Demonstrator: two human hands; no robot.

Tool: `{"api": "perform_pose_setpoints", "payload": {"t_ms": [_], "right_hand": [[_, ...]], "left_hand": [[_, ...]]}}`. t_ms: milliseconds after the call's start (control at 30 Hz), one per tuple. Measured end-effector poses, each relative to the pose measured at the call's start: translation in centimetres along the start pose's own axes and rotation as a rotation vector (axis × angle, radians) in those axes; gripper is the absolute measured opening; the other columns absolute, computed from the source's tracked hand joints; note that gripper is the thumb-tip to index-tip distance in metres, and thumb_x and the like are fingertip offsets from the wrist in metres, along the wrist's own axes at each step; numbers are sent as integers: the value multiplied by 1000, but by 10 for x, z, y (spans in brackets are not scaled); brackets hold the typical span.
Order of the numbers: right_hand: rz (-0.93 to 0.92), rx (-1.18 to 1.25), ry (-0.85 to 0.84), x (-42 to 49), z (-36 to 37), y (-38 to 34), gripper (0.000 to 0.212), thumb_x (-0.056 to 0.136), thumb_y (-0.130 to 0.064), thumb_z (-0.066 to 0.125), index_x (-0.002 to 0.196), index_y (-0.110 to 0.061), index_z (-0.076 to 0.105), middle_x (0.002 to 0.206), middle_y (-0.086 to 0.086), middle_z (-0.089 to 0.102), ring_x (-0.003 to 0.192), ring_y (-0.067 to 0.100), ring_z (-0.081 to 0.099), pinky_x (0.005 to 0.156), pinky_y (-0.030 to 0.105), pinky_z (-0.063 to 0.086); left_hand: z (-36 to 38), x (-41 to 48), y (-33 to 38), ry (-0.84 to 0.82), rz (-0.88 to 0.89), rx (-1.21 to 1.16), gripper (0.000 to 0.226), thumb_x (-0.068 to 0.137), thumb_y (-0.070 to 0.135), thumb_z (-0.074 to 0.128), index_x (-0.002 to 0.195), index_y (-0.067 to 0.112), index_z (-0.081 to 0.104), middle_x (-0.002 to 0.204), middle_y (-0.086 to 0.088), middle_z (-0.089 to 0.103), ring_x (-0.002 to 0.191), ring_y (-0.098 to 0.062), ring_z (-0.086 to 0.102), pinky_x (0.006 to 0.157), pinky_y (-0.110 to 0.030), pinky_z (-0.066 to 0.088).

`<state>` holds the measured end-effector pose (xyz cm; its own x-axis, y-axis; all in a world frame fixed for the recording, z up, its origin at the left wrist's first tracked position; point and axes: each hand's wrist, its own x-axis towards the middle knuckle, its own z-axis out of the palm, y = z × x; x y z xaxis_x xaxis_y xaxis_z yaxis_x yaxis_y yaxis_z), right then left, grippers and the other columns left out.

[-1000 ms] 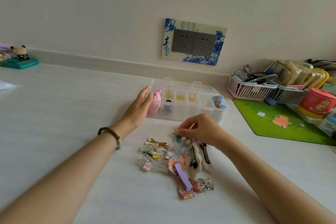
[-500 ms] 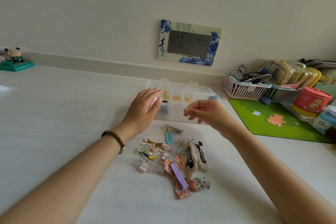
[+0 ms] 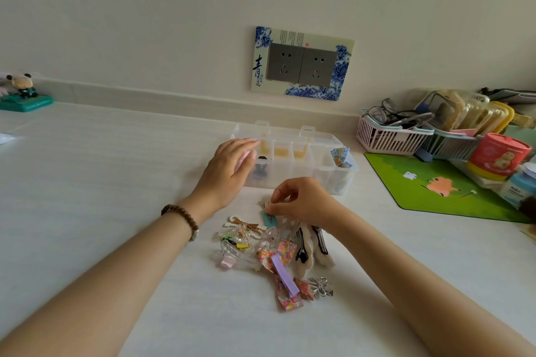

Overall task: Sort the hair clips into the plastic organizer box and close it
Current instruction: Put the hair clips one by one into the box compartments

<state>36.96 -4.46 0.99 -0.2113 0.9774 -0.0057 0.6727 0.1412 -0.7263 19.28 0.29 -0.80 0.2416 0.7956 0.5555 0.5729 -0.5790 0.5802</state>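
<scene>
The clear plastic organizer box stands open on the white counter, its lid folded back. A blue patterned clip sits in its right compartment. My left hand lies flat over the box's left end, fingers straight, partly covering something pink. A pile of hair clips lies in front of the box, among them a purple clip and a teal clip. My right hand is at the pile's far edge, thumb and fingers pinched on a small pale clip.
A green mat lies to the right. Behind it stand a pink basket with glasses, stacked containers and a red canister. A small figure sits at the far left. A wall socket is behind the box.
My right hand went from the pile up to the box, then came back down to the pile and pinched a small clip. My left hand stayed at the box's left end.
</scene>
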Motion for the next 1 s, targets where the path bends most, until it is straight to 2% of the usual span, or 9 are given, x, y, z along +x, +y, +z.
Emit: {"api": "perform_pose_setpoints", "payload": {"t_ms": [67,133,200,300,433,600,767,900,1000], "right_hand": [[3,48,1,-1,1,0,16,72,-21,77,72,-21,61,69,-6,60,59,5,51,56,13,43],[-4,87,-1,-1,2,0,18,72,-17,77,74,-21,60,73,-2,61,67,11,55,70,27,50],[0,130,-6,-1,2,0,18,73,-14,76,77,-20,60,72,-3,63,71,14,58,76,33,53],[9,226,4,-1,-1,0,16,75,-13,75,80,-18,61,69,-3,63,66,15,59,69,31,52],[13,372,40,-4,-11,2,17,74,-10,75,84,-13,62,69,1,61,58,9,57,57,18,49],[-23,539,122,-6,-31,6,25,70,-3,76,89,-8,61,68,5,59,65,17,60,70,24,58],[-86,694,218,-9,-61,4,26,69,2,70,89,-10,59,72,5,59,64,13,62,68,19,57],[-128,461,441,4,-96,14,27,71,-4,74,92,-16,61,83,0,66,63,6,65,64,17,54],[-112,300,433,18,-99,25,26,72,-4,75,93,-15,64,91,3,70,61,3,66,60,15,54]], "left_hand": [[0,0,0,1,-1,0,44,96,37,29,134,21,44,138,7,44,131,-4,28,110,-25,23],[0,0,-1,5,-1,1,42,97,34,30,134,20,44,138,7,44,130,-2,28,108,-22,22],[0,0,-1,9,3,3,41,97,33,30,134,20,44,138,7,44,129,-1,28,107,-21,22],[0,0,0,11,9,3,44,96,37,29,133,19,45,137,5,46,129,-4,30,107,-22,24],[0,-1,0,10,7,0,45,95,38,29,133,20,45,137,6,46,130,-5,31,108,-25,26],[1,0,0,19,10,20,41,97,33,31,133,20,45,137,6,46,129,-4,30,108,-23,24],[2,0,-1,9,14,41,49,93,43,26,133,21,45,137,7,45,129,-5,30,107,-22,23],[3,1,-5,3,25,63,60,88,54,21,131,22,47,136,8,46,126,-5,31,103,-20,23],[4,2,-6,14,27,77,60,88,53,20,130,22,49,134,7,48,123,-3,32,101,-18,23]]}}
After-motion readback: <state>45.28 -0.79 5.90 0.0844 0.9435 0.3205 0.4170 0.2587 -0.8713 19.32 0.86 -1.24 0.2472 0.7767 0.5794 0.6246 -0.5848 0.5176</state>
